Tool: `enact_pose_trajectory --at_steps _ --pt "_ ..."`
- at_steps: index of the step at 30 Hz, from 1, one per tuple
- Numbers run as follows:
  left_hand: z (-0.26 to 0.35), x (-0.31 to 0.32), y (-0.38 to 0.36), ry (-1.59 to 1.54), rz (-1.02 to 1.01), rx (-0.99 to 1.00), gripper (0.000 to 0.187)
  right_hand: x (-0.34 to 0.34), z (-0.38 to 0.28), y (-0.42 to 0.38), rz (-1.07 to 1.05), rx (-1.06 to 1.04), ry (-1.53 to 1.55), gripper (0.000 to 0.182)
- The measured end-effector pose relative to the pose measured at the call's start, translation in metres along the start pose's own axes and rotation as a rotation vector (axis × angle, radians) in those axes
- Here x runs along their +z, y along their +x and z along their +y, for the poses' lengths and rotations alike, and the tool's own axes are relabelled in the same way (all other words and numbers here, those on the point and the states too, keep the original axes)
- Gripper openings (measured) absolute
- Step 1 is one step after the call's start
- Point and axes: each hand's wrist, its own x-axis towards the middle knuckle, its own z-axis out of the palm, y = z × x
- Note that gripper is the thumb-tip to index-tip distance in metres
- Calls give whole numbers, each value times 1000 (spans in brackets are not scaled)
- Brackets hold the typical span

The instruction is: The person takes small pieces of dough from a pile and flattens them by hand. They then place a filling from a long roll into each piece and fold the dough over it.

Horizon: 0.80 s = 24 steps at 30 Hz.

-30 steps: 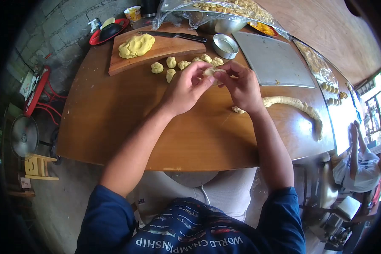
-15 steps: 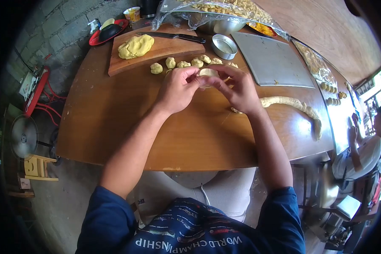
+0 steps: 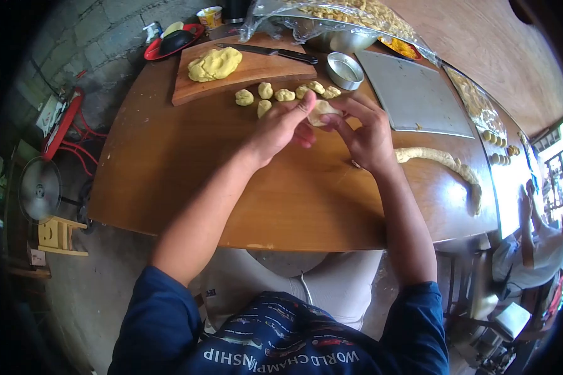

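Note:
A flattened, pale piece of dough is pinched between the thumb and fingers of my right hand, above the table. My left hand is beside it, thumb raised and apart from the fingers, its thumb tip right at the dough's left edge. Just beyond both hands, several small yellow dough balls lie in a loose row. A long rope of pale dough curves across the wood to the right of my right wrist.
Back left, a cutting board bears a yellow dough lump and a knife. A round metal tin stands near a grey metal tray. Plastic wrap covers food at the back. Another person sits at far right.
My left hand has loosened from the dough piece, its thumb lifting and fingers parting. My right hand keeps its pinch on it. The whole view has shifted slightly.

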Motion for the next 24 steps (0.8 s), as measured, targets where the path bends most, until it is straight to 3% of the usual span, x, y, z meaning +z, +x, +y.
enact_pose_trajectory --at_steps 3,4,7,9,11,13,15,17,21,24 --pt "3 6 -5 -246 -42 -53 58 2 1 1 26 -112 -57 29" --pt "-3 -1 -2 -230 -95 -35 53 2 1 1 -25 -80 -50 42" --pt "-4 -10 2 -49 -105 1 37 2 -10 2 -79 -20 -84 54" --pt "-6 -27 9 151 18 161 30 5 -8 2 -107 1 -98 58" --pt "6 -47 8 151 205 233 30 5 -7 1 -132 26 -108 61" --pt "10 -79 12 406 415 319 29 1 -7 3 -103 44 -84 61" --pt "12 -102 11 519 538 217 28 -1 -3 4 -96 40 -90 58" --pt "4 -119 14 594 606 268 24 -1 1 3 -85 96 -77 52" --pt "-8 -144 12 670 539 213 23 0 5 3 -100 110 -51 47" --pt "11 -127 -9 783 270 -106 33 -1 5 3 -100 97 -53 46"
